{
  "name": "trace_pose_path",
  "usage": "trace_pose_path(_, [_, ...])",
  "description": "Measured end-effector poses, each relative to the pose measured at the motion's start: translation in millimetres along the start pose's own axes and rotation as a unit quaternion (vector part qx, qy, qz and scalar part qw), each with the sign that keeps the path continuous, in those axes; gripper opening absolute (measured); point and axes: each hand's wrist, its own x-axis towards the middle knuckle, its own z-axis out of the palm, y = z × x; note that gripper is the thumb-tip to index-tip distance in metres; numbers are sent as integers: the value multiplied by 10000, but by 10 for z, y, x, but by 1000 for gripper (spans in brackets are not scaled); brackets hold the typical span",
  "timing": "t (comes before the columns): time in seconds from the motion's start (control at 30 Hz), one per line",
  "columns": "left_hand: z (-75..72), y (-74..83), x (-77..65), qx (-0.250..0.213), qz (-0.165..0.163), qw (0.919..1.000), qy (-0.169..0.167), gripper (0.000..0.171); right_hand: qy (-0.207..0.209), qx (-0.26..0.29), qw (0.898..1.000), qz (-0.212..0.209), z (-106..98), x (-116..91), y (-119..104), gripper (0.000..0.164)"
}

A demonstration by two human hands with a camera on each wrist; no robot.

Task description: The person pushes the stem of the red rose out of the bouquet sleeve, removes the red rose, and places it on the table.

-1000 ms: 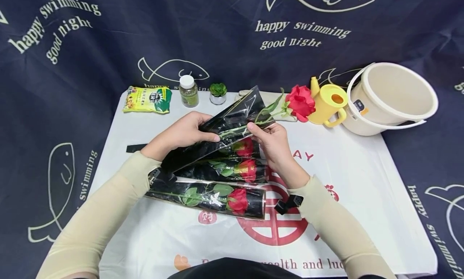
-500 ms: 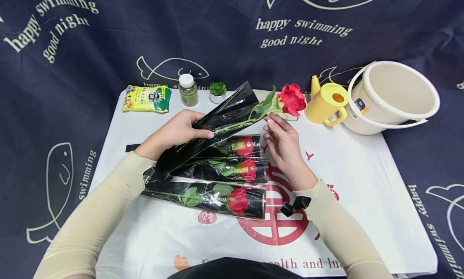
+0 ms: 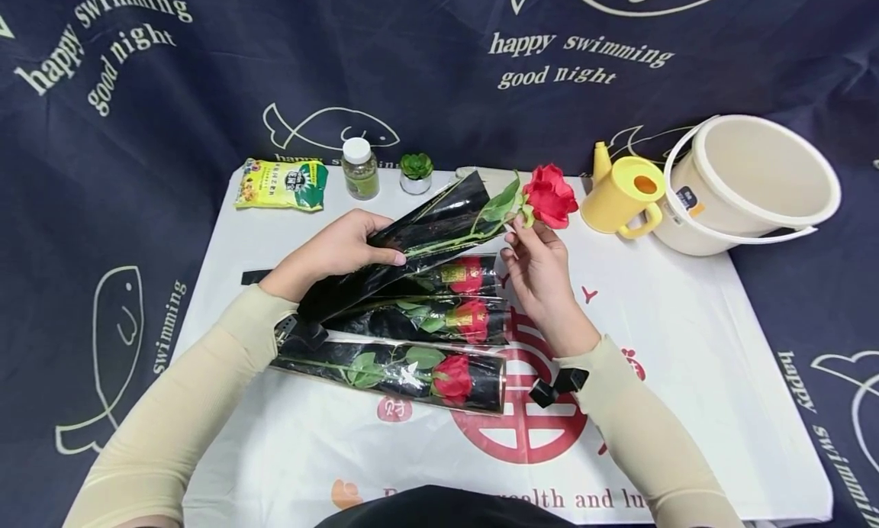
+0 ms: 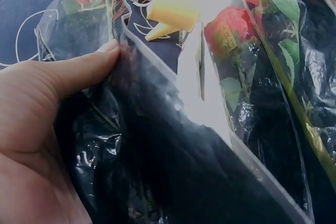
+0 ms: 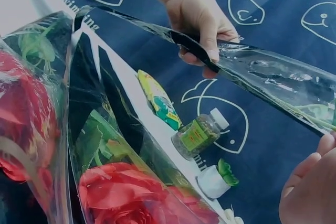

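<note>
My left hand point(image 3: 343, 246) grips a black clear-fronted flower sleeve point(image 3: 449, 211), thumb across its front. A red rose point(image 3: 549, 196) sticks out of the sleeve's wide end, its green stem running down inside. Just under the bloom, the fingertips of my right hand point(image 3: 542, 272) pinch the stem. In the left wrist view the left thumb point(image 4: 86, 72) presses along the dark film. Below the held sleeve lie three wrapped roses, the nearest wrapped rose point(image 3: 453, 379) closest to me and two with gold labels partly overlapped by it.
Along the table's back edge stand a yellow-green packet point(image 3: 283, 185), a white-capped jar point(image 3: 360, 169), a small potted succulent point(image 3: 416, 173), a yellow watering can point(image 3: 621, 196) and a beige bucket point(image 3: 748, 185). Something pale point(image 3: 474, 178) lies partly hidden behind the sleeve.
My right hand has left the sleeve's edge and moved up to the stem under the bloom. The rose has shifted a little left, closer to the sleeve's mouth. My left hand keeps its grip.
</note>
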Motion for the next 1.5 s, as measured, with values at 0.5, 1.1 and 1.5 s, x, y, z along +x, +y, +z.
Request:
trace_pose_path(0.5, [-299, -98, 87, 1047, 69, 9925, -633, 18, 603, 163, 9968, -493, -200, 117, -389, 31])
trace_pose_path(1.1, [-607, -572, 493, 1990, -878, 9708, -1012, 65, -191, -1541, 9876, 223, -1270, 34, -1140, 13])
trace_pose_path(1.5, [-441, -677, 706, 2069, -956, 9663, -1193, 66, 73, -3694, 9240, 987, -1799, -18, -1420, 9])
